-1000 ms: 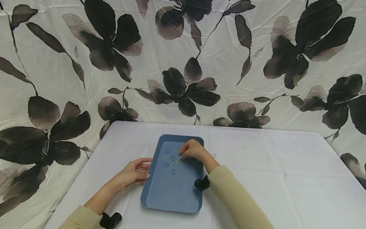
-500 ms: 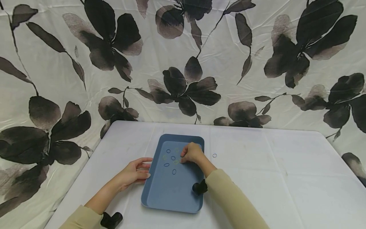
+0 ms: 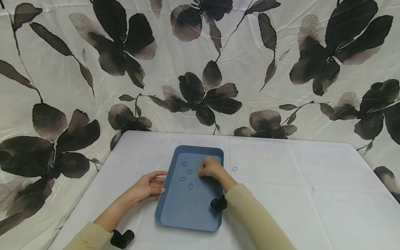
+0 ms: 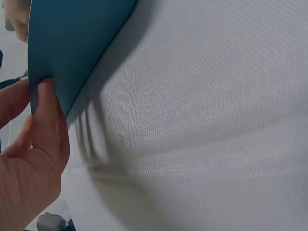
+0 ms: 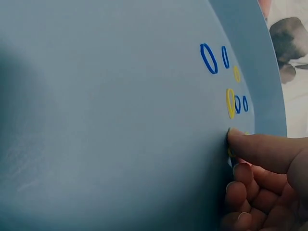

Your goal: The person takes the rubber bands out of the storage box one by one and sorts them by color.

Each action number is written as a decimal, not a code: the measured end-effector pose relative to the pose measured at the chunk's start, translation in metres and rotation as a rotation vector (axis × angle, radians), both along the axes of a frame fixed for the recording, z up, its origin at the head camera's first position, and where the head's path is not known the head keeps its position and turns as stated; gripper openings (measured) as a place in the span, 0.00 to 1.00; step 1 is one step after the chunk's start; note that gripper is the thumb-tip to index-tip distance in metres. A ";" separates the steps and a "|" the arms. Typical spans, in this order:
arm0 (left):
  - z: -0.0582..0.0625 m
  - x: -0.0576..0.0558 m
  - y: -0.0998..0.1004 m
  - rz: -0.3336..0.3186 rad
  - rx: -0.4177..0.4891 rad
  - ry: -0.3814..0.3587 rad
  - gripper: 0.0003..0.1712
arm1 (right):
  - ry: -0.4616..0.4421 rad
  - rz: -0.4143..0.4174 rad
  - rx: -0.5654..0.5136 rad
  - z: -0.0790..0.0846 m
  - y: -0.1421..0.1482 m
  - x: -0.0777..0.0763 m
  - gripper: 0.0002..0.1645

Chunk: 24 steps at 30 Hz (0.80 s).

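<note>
A blue tray (image 3: 187, 211) lies on the table, with several small blue bands (image 3: 190, 186) and yellow bands (image 3: 192, 176), thin as rubber bands, scattered over its far half. My left hand (image 3: 145, 189) holds the tray's left side; in the left wrist view the thumb (image 4: 46, 113) lies against the outer wall and another finger reaches the rim. Over the tray, my right hand (image 3: 211, 167) has thumb and index finger pinched together close to its floor. Between those fingertips a bit of a yellow band (image 5: 231, 153) shows in the right wrist view, mostly hidden.
To the right of the tray, one dark band (image 3: 235, 169) lies on the white-covered table (image 3: 281, 194). Behind the table hangs a flower-printed cloth (image 3: 200, 52). A black wrist device (image 3: 218, 204) sits at the right sleeve, overlapping the tray's right rim.
The right hand has drawn slightly down, and its fingers have closed together near the tray floor, covering a greenish band seen earlier at the fingertips. The left hand and tray stay put.
</note>
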State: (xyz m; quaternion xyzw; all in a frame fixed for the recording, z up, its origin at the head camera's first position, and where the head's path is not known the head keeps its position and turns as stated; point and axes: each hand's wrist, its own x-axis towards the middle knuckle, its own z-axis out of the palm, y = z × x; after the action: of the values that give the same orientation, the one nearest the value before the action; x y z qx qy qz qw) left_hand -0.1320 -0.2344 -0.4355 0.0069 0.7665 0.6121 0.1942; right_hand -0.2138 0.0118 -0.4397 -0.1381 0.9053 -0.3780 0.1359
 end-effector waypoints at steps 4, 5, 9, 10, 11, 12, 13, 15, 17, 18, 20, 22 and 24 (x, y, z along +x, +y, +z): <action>0.001 0.000 0.000 0.002 -0.009 0.007 0.36 | -0.005 0.031 -0.004 0.001 0.000 -0.001 0.14; 0.000 0.000 0.000 0.003 -0.013 0.010 0.36 | -0.007 0.038 -0.005 0.002 0.001 -0.001 0.15; 0.000 -0.001 0.000 -0.002 -0.020 0.019 0.36 | -0.034 0.052 -0.007 0.007 0.003 0.000 0.16; 0.000 -0.001 0.001 -0.001 -0.020 0.018 0.36 | -0.040 0.055 -0.012 0.008 0.004 0.000 0.16; 0.000 -0.001 0.001 0.000 -0.023 0.018 0.36 | -0.049 0.055 -0.018 0.010 0.004 0.000 0.16; 0.000 -0.001 0.001 -0.001 -0.023 0.018 0.36 | -0.062 0.057 -0.028 0.011 0.005 0.000 0.15; 0.000 -0.001 0.001 0.000 -0.025 0.018 0.36 | -0.077 0.057 -0.041 0.012 0.006 -0.001 0.15; -0.001 -0.001 0.001 0.001 -0.030 0.020 0.36 | -0.102 0.067 -0.080 0.015 0.008 -0.002 0.13; -0.001 -0.001 0.000 0.000 -0.033 0.024 0.36 | -0.126 0.074 -0.116 0.016 0.010 -0.003 0.11; -0.001 -0.001 0.000 -0.002 -0.032 0.025 0.36 | -0.141 0.075 -0.136 0.017 0.011 -0.004 0.10; -0.001 -0.001 0.000 -0.005 -0.026 0.026 0.37 | -0.164 0.071 -0.177 0.018 0.014 -0.005 0.07; 0.000 0.000 0.000 -0.009 -0.020 0.025 0.37 | -0.174 0.058 -0.210 0.019 0.016 -0.006 0.05; 0.000 0.000 0.000 -0.011 -0.016 0.026 0.37 | -0.175 0.041 -0.243 0.019 0.019 -0.006 0.04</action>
State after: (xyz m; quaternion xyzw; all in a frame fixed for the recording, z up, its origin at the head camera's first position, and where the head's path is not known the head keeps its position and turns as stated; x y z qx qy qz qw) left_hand -0.1323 -0.2347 -0.4359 0.0173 0.7739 0.6046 0.1876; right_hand -0.2201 0.0303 -0.4203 -0.1383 0.8347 -0.4924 0.2043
